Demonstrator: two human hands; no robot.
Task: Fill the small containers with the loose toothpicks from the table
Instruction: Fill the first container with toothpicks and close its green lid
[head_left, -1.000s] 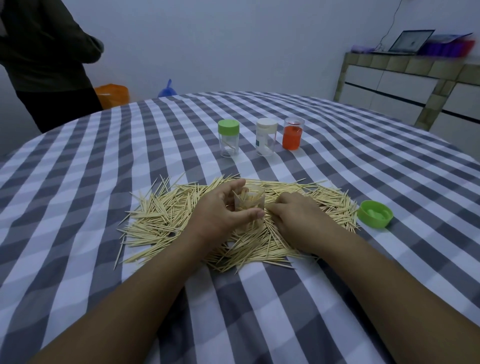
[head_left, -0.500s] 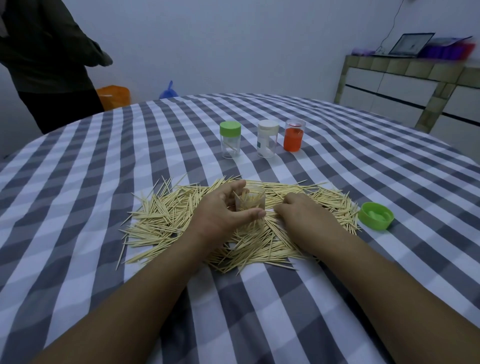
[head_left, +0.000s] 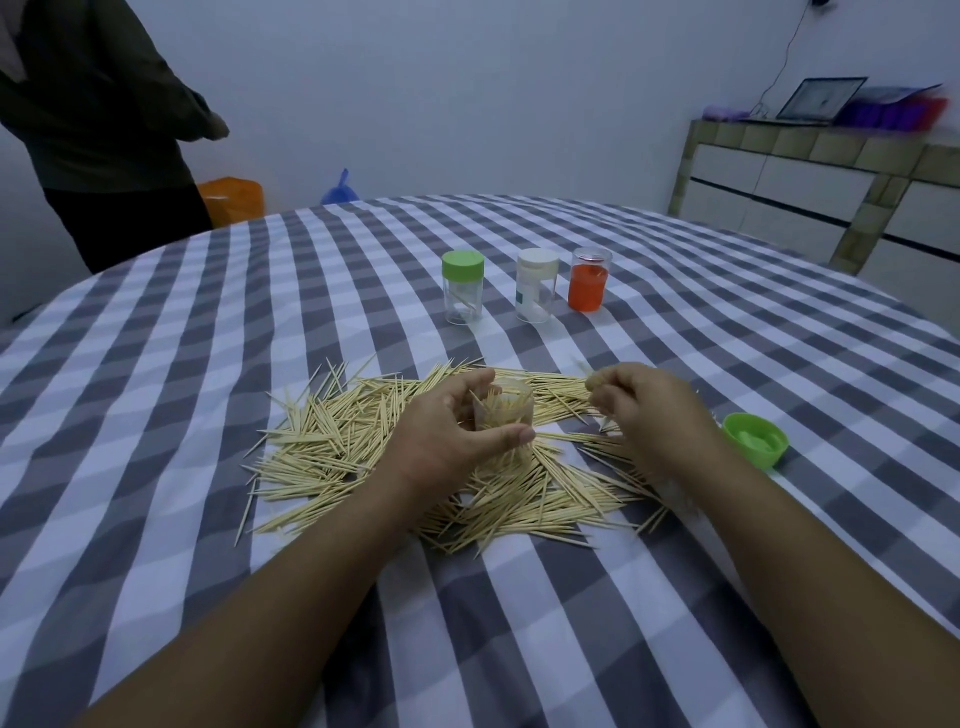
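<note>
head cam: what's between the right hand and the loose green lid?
Head view: only a short stretch of checked tablecloth separates the right hand from the green lid, with a few stray toothpicks at the pile's edge.

far left: person in dark clothing (head_left: 98, 119) standing | beside them: orange bin (head_left: 234, 200), blue bag (head_left: 340, 189) | far right: tiled cabinet (head_left: 810, 192), open laptop (head_left: 821, 98) and purple boxes (head_left: 883, 111) on top

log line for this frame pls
left hand: grips open container | right hand: pinches toothpicks | pile: large | green lid: off
</note>
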